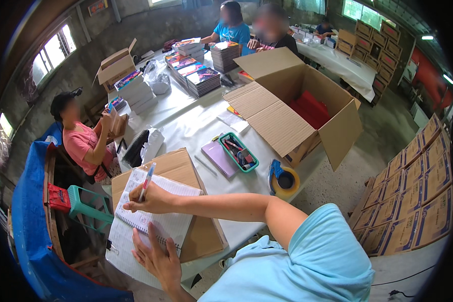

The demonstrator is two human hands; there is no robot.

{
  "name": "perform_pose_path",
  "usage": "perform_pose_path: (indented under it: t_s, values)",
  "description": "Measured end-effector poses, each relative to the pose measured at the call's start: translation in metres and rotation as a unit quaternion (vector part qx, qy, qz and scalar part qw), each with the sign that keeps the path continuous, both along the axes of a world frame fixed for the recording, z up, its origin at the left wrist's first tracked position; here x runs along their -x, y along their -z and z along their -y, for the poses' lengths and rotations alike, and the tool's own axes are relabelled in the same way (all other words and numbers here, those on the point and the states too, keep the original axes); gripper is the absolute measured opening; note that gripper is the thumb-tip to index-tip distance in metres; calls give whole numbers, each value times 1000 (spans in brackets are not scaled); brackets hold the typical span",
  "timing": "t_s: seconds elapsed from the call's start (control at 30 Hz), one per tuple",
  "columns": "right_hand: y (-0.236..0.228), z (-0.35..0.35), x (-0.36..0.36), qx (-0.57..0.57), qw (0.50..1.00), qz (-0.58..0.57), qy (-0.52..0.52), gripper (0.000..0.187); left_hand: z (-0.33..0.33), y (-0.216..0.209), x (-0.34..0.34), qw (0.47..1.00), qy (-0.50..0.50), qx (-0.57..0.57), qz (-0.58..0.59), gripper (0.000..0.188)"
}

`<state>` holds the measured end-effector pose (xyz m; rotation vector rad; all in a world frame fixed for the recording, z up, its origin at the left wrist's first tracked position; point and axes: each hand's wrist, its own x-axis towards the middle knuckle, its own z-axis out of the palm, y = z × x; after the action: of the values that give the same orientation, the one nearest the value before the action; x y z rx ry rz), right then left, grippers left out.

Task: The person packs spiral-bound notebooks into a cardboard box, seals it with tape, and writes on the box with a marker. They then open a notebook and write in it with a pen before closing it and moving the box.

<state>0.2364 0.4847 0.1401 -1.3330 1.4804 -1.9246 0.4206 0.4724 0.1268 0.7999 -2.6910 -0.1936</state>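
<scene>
My right hand (153,198) is closed round a pen (148,180) with a clear barrel and a blue end, its lower tip over a spiral notebook (178,187). Handwriting covers part of the lined page. My left hand (158,259) has its fingers spread over the lower page, just below the wire spiral. A black binder clip (111,246) grips the notebook's left edge. Under the notebook lies a flat piece of brown cardboard (206,239). Just beyond are a metal-coloured ruler or strip (205,165) and a purple spiral notebook (219,157).
Beside the purple notebook sits a green basket (256,163) of small supplies. A tape dispenser (282,180) stands near the right edge. An open carton (272,121) and stacked books (203,80) occupy the white-covered table. Several people work around; cartons (412,196) are piled right.
</scene>
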Motion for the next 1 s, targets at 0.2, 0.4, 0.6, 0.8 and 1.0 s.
perform_pose_path:
  t_s: [0.2,0.4,0.6,0.8,1.0]
  values:
    - [1,10,-4,-24,999,37,-4,25,4,-4,-9,998,19,-37,-35,52]
    - [12,14,26,4,969,241,-46,28,7,-3,-6,999,28,-19,7,48]
    - [-11,10,1,-152,985,74,-30,26,-3,-1,-3,1000,9,-11,-17,51]
    - [7,18,-7,-72,994,-80,16,34,-2,1,-1,1000,5,-9,-16,51]
    - [7,9,-16,-126,982,-136,27,32,0,0,-1,1000,11,-20,-18,50]
